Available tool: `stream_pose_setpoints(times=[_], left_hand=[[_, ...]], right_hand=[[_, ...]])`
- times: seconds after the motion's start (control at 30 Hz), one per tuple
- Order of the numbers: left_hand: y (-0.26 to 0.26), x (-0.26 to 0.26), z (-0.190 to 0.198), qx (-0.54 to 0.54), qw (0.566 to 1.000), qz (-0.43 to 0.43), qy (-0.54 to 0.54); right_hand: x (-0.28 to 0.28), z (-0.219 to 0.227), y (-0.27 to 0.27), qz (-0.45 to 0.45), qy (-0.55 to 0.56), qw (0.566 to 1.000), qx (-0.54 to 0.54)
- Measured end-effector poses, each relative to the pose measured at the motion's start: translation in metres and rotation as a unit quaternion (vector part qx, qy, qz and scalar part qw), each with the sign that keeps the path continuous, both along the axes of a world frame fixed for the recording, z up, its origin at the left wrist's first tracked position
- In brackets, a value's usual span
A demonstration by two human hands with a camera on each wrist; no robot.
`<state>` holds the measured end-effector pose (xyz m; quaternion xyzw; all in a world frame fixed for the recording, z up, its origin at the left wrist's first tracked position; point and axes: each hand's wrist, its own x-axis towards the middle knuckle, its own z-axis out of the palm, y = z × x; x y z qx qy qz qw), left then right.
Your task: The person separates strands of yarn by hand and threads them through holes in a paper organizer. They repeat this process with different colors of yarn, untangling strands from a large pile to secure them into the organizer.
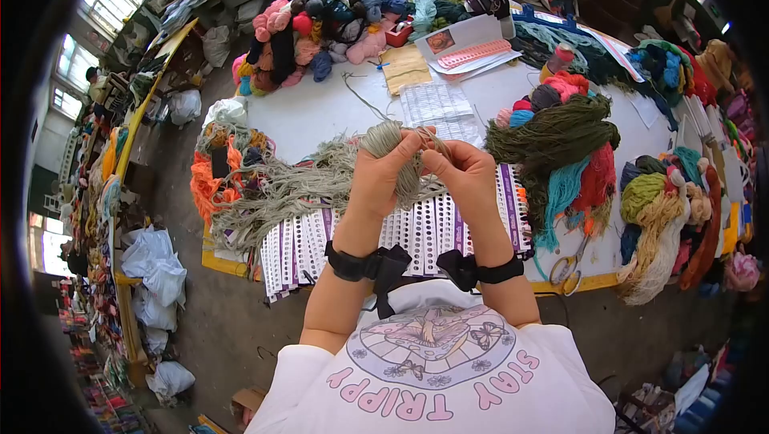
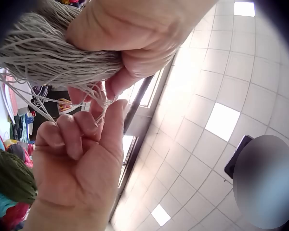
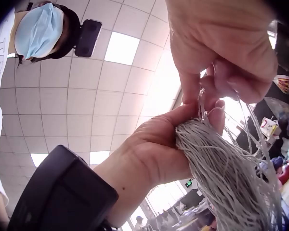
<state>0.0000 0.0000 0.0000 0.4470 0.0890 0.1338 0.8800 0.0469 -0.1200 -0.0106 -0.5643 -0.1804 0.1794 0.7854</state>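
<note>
Above the white table (image 1: pixel 300 107), we see a bundle of grey yarn (image 1: pixel 383 139) held up in front of the person's chest. Left hand (image 1: pixel 380 176) grips the bundle, fingers curled round it, thumb pressing on the strands. Right hand (image 1: pixel 466 171) is just beside it, thumb and finger closed in a pinch on a few loose strands, other fingers curled in. Below the hands we get white strips with holes (image 1: pixel 400 230), purple bands between them. Loose pile of grey yarn (image 1: pixel 300 182) lies to the left, partly over the strips. Just past the hands, we note a printed sheet (image 1: pixel 436 110); to the right, dark green yarn (image 1: pixel 557 130), with scissors (image 1: pixel 578 255) near the table's front edge. Along the far side, we see a mixed heap of coloured yarn (image 1: pixel 320 30).
</note>
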Motion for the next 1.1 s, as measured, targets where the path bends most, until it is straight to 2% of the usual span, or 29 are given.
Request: stream_pose_setpoints(times=[0.07,0.27,0.37,0.47,0.57,0.67,0.77,0.8,0.83,0.87,0.9,0.93,0.97,1.0,1.03,1.07,1.1], left_hand=[[-0.002,0.001,-0.002,0.005,1.0,0.007,-0.015],[-0.005,0.001,0.001,0.005,1.0,0.018,-0.021],[-0.005,0.001,-0.001,-0.013,0.999,0.01,-0.028],[-0.003,0.0,-0.001,-0.034,0.999,-0.009,-0.019],[-0.005,0.003,-0.008,0.034,0.998,-0.002,-0.06],[-0.005,0.0,-0.002,0.041,0.999,-0.003,0.022],[0.036,-0.004,-0.014,0.023,0.999,0.016,0.021],[0.057,-0.012,-0.015,-0.045,0.999,0.023,-0.003],[0.081,-0.019,-0.016,-0.114,0.993,0.026,-0.024],[0.108,-0.025,-0.021,-0.073,0.988,0.139,0.0],[0.161,-0.037,-0.048,-0.121,0.98,0.149,-0.04],[0.208,-0.053,-0.063,-0.254,0.953,0.141,-0.082],[0.255,-0.069,-0.077,-0.382,0.906,0.137,-0.12],[0.315,-0.096,-0.1,-0.317,0.927,0.176,-0.096],[0.321,-0.111,-0.082,-0.322,0.909,0.26,-0.045],[0.359,-0.133,-0.096,-0.29,0.918,0.265,-0.047],[0.396,-0.155,-0.109,-0.258,0.926,0.271,-0.049]], right_hand=[[-0.003,0.003,0.0,-0.027,-0.043,0.996,-0.068],[0.0,0.001,0.0,-0.03,-0.059,0.995,-0.077],[0.0,0.001,0.001,-0.026,-0.007,1.0,0.002],[0.001,0.014,-0.007,0.023,0.053,0.998,0.027],[0.001,0.001,-0.004,-0.006,-0.061,0.994,-0.09],[0.004,-0.003,-0.001,-0.115,-0.207,0.962,-0.133],[0.023,-0.008,-0.008,-0.204,-0.079,0.973,0.076],[0.033,-0.009,-0.024,-0.148,0.116,0.959,0.213],[0.046,-0.011,-0.049,-0.087,0.301,0.886,0.341],[0.067,-0.037,-0.081,-0.012,0.337,0.836,0.433],[0.087,-0.066,-0.12,0.063,0.364,0.773,0.517],[0.097,-0.077,-0.159,-0.002,0.346,0.776,0.527],[0.111,-0.086,-0.209,-0.118,0.33,0.822,0.449],[0.13,-0.118,-0.278,-0.103,0.307,0.828,0.457],[0.147,-0.141,-0.353,-0.227,0.283,0.848,0.387],[0.135,-0.126,-0.367,-0.373,0.144,0.885,0.24],[0.123,-0.11,-0.38,-0.529,0.047,0.846,0.047]])
